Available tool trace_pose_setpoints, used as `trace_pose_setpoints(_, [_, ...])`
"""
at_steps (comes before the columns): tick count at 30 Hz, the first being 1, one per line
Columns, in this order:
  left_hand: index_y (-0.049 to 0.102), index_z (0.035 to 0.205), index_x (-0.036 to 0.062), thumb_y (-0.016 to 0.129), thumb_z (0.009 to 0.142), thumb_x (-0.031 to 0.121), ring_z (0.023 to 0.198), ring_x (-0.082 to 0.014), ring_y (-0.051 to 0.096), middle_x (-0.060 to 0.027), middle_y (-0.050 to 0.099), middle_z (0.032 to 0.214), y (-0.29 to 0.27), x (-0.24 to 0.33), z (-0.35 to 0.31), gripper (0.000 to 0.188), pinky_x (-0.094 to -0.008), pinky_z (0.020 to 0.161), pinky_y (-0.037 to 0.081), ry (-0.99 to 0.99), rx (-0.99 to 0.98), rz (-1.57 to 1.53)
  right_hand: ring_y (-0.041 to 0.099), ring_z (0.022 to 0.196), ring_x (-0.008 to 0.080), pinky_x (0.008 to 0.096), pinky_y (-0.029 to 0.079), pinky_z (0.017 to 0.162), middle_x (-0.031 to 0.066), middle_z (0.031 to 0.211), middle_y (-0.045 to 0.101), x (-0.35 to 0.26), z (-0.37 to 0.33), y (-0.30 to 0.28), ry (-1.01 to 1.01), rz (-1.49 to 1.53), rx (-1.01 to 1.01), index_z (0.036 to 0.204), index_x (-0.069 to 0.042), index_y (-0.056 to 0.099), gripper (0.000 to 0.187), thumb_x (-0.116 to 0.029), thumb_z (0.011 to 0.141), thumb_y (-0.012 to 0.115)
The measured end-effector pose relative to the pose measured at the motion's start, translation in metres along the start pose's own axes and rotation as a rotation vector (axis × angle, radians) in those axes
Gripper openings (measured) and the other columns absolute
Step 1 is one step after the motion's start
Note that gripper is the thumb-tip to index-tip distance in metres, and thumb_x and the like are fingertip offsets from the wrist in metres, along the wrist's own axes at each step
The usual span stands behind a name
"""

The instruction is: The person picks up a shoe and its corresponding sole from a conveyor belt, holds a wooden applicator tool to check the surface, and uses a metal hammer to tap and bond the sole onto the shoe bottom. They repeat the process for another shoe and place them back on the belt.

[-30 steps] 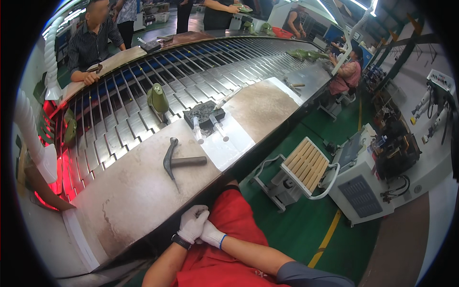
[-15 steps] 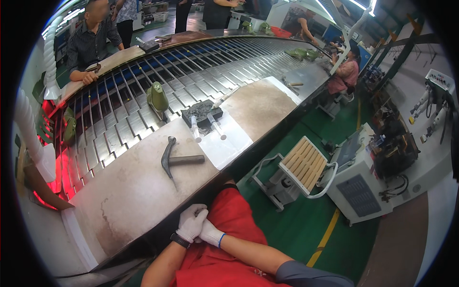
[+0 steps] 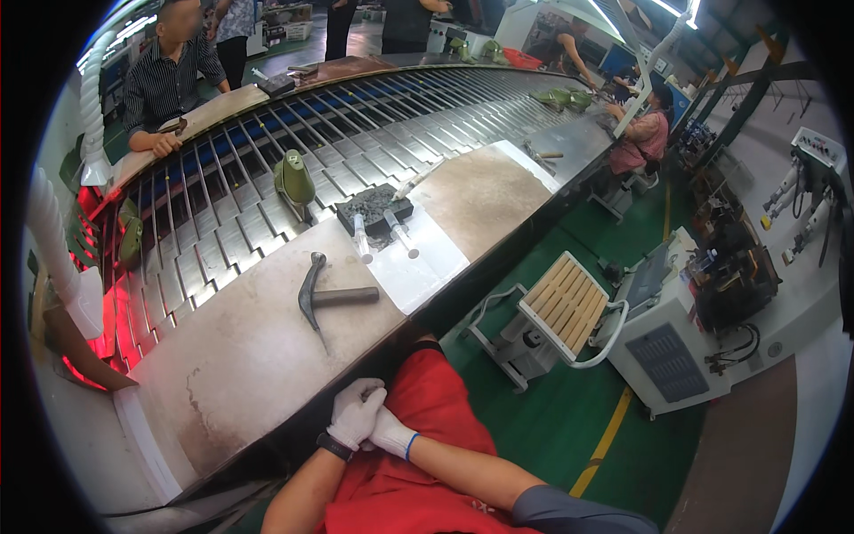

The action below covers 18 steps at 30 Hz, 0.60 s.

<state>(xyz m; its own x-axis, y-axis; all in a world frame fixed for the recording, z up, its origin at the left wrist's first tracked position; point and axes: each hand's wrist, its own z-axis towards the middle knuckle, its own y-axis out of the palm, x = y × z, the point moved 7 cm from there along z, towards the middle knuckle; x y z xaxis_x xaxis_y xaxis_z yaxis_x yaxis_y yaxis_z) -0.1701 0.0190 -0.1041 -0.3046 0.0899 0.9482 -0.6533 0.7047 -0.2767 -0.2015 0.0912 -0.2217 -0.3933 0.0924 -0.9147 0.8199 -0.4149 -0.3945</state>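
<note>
My left hand (image 3: 356, 414), in a white knit glove with a dark watch at the wrist, is closed and folded against my right hand. My right hand (image 3: 391, 434), gloved in white with a blue cuff edge, lies closed against it over my red apron, its fingertips partly hidden. No tool shows in either hand. On the worktop (image 3: 249, 365) beyond them lies a hammer (image 3: 342, 297) with a dark wooden handle and a long curved head. Farther off, two clear syringe-like tubes (image 3: 362, 238) lean on a dark, rough-topped block (image 3: 374, 209).
A slatted metal conveyor (image 3: 231, 227) runs behind the worktop, carrying green shoe-shaped pieces (image 3: 294, 178). Red light glows at its left end, near white hoses (image 3: 93, 107). A wooden-slatted stool (image 3: 563, 307) and a grey machine (image 3: 663, 356) stand right. People (image 3: 169, 76) work across and along the line.
My hands and the hammer stay put. At the far right, the co-worker in pink and the one beyond have shifted their arms slightly.
</note>
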Motion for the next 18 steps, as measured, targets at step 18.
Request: trace_pose_setpoints(18, [0.078, 0.118, 0.0011, 0.073, 0.096, 0.025, 0.105, -0.0298, 0.078, -0.019, 0.079, 0.113, 0.003, 0.002, 0.0, 0.034, -0.0385, 0.095, 0.059, 0.017, -0.019, 0.033, 0.074, 0.071, 0.0237, 0.0376, 0.059, 0.057, 0.0086, 0.091, 0.073, 0.028, -0.009, 0.016, 0.458, 0.409, -0.147, 0.125, -0.003, 0.063, 0.025, -0.02, 0.106, 0.059])
